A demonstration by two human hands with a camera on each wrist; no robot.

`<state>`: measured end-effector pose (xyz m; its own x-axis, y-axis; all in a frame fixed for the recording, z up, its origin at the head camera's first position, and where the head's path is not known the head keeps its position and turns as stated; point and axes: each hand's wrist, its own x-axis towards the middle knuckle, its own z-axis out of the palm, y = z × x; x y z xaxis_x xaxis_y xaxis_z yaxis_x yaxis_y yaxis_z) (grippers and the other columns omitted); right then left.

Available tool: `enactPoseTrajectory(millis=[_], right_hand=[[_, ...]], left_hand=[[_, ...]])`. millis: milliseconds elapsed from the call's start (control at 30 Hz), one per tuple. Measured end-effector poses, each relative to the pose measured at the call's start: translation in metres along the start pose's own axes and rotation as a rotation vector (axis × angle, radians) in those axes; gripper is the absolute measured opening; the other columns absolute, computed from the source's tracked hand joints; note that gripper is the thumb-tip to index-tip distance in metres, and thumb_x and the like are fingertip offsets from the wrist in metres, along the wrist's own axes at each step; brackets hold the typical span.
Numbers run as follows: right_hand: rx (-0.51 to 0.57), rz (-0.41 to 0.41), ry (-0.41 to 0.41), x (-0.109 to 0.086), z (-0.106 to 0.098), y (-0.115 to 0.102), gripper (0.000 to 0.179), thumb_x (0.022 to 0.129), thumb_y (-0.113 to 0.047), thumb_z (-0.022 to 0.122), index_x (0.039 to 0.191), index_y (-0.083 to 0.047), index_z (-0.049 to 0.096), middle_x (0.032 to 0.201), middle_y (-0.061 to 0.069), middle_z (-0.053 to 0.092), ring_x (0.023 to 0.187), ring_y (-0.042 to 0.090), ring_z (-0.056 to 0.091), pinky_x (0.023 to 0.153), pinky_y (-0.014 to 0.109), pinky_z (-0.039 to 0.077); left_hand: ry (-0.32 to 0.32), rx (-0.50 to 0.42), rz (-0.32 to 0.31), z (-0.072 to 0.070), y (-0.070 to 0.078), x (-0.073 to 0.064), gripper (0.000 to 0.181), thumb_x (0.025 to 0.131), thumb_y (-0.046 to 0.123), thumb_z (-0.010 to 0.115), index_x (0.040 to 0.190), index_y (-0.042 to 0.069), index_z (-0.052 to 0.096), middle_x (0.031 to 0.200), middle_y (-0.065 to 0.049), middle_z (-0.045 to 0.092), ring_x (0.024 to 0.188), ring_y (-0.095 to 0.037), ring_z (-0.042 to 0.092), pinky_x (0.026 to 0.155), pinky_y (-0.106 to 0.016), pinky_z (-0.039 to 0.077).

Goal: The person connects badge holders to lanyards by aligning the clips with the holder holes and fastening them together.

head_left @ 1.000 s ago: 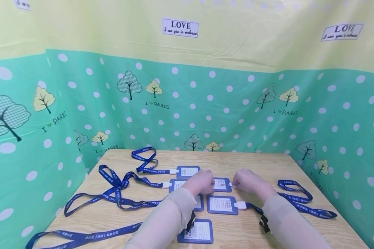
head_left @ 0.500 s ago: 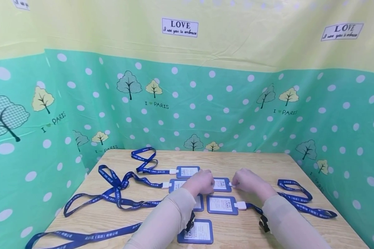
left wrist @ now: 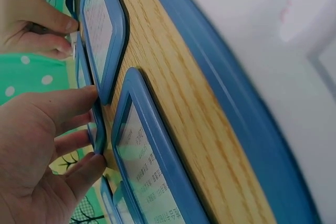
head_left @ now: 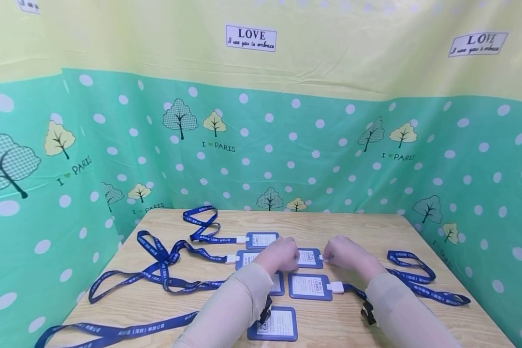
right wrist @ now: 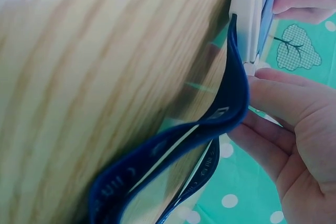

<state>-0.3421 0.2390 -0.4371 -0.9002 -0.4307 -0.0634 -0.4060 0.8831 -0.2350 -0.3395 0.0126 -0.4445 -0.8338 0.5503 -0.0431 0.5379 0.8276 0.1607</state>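
Between the hands lies a blue-framed ID card holder [head_left: 310,258] with a white insert, flat on the wooden table [head_left: 352,224]. My left hand [head_left: 282,253] grips its left end; in the left wrist view, the thumb and fingers of that left hand [left wrist: 44,145] meet its edges. At the other end, my right hand [head_left: 348,253] pinches the small white clip [head_left: 323,258]. Just nearer lies a second card holder [head_left: 310,286], whose white clip [head_left: 335,287] leads to a blue lanyard [right wrist: 239,87]. My left hand and forearm partly cover other card holders.
On the left, card holders [head_left: 262,240] [head_left: 245,258] [head_left: 278,285] lie in a column, with another card holder [head_left: 282,324] nearest. Blue lanyards [head_left: 163,263] spread leftwards, and more lanyard [head_left: 417,278] lies right. A green patterned curtain [head_left: 322,159] encloses the table's back and sides.
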Motion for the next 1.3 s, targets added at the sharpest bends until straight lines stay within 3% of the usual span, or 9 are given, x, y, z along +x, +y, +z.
enactPoseTrajectory(millis=[300,900,1300], right_hand=[[0.037,0.005,0.017,-0.0003,-0.0011,0.0007,0.016,0.089,-0.004,0.074,0.093,-0.017,0.082,0.101,0.001,0.075,0.102,0.025,0.069,0.093,0.044,0.056],[0.057,-0.023,0.017,-0.0014,-0.0005,-0.0025,0.016,0.088,-0.004,0.076,0.088,-0.018,0.082,0.098,0.000,0.075,0.099,0.023,0.070,0.091,0.041,0.057],[0.021,-0.045,0.024,-0.0003,0.0001,-0.0029,0.014,0.087,-0.004,0.076,0.090,-0.017,0.082,0.098,0.002,0.075,0.098,0.022,0.070,0.089,0.040,0.058]], left_hand=[[0.005,-0.011,-0.009,0.0001,-0.0022,0.0013,0.033,0.083,0.029,0.080,0.112,0.016,0.080,0.114,-0.001,0.066,0.109,-0.019,0.063,0.120,-0.042,0.029],[0.007,-0.026,-0.007,0.0067,-0.0032,0.0049,0.029,0.083,0.031,0.081,0.108,0.017,0.081,0.110,0.001,0.065,0.104,-0.017,0.063,0.121,-0.043,0.027],[0.030,-0.036,0.009,0.0036,-0.0036,0.0024,0.025,0.082,0.028,0.081,0.103,0.015,0.082,0.108,0.001,0.066,0.103,-0.016,0.063,0.120,-0.045,0.028]])
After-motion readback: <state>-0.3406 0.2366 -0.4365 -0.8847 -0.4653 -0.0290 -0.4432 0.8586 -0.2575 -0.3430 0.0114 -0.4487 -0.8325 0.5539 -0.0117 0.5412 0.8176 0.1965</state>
